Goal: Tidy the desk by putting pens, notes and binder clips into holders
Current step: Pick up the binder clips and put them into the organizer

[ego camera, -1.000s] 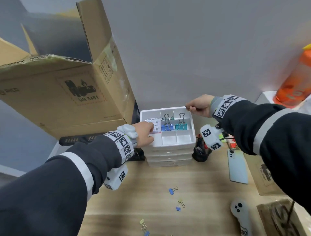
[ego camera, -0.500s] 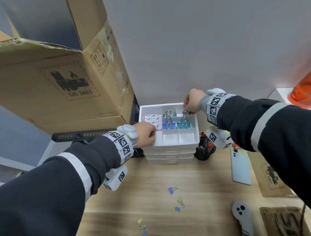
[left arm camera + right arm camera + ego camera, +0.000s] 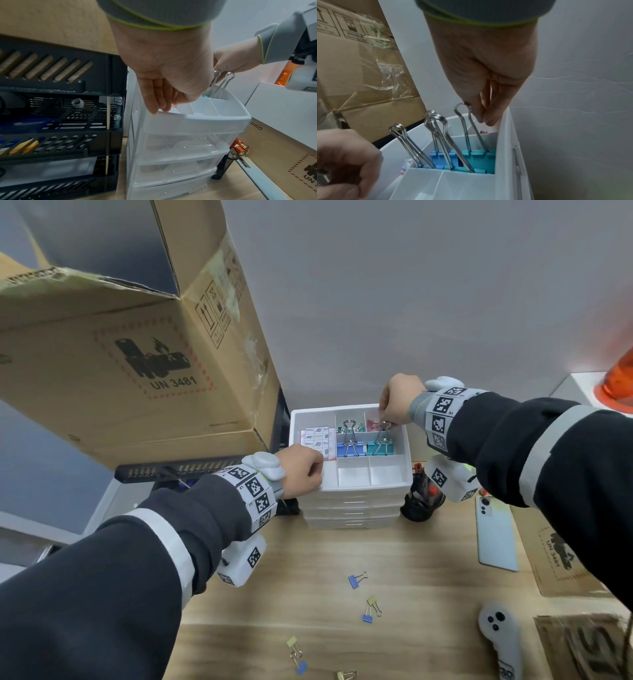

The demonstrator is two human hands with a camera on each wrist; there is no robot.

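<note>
Left hand [image 3: 303,470] grips the tray's [image 3: 407,453] near-left rim; right hand [image 3: 397,402], fingertips pinched, touches the teal clip's [image 3: 379,447] wire handle in the tray's right compartment. Several clips and notes [image 3: 317,440] are stowed; judged unfinished, as small clips [image 3: 356,579] lie on the near desk [image 3: 411,559].

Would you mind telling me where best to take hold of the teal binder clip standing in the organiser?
Probably by the wire handles of the teal binder clip, from above: they stick up past the rim of the organiser, while its body sits walled in.
</note>
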